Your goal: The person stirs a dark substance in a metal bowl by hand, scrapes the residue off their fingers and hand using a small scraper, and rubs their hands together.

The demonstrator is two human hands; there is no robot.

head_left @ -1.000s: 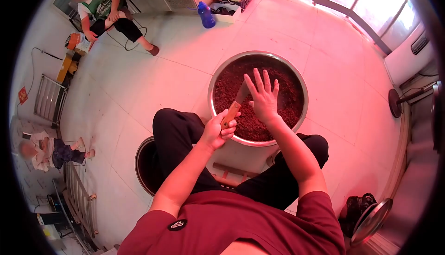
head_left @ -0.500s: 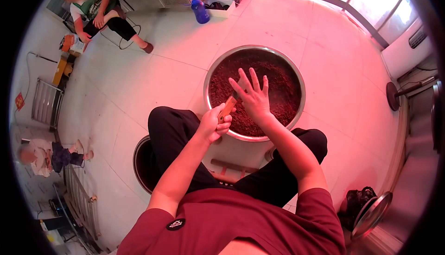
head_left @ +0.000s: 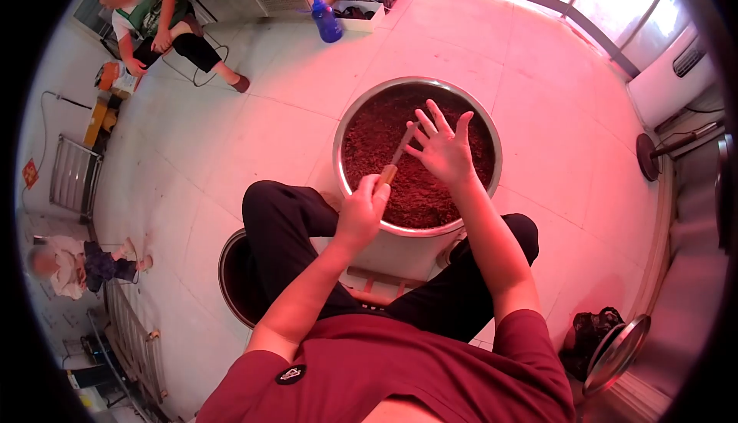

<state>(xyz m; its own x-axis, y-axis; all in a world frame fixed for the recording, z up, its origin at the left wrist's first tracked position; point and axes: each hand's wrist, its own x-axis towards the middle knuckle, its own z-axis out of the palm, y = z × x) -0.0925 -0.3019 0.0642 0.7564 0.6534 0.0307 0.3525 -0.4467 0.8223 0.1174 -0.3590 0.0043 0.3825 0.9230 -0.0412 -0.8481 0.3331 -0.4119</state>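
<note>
A knife (head_left: 401,150) with a wooden handle and a narrow metal blade is gripped in my left hand (head_left: 361,212), its blade slanting up and away. My right hand (head_left: 446,150) is spread open, palm up, above a large round metal basin (head_left: 338,158). The blade reaches the fingers at the left side of this hand; whether it touches them I cannot tell. Inside the basin lies a dark red, crumbly mass (head_left: 411,202), which looks moist under the pink light. The basin stands on the floor in front of my knees.
A dark round pot (head_left: 227,288) stands by my left knee. One person (head_left: 157,19) sits at the upper left, another person (head_left: 73,263) at the far left. A blue jug (head_left: 327,22) and a white box (head_left: 361,16) stand behind; a metal lid (head_left: 619,354) leans at lower right.
My right hand has turned, bringing its thumb out to the right, and shifted right. My left hand has rotated, so the knife blade now shows alongside the right fingers.
</note>
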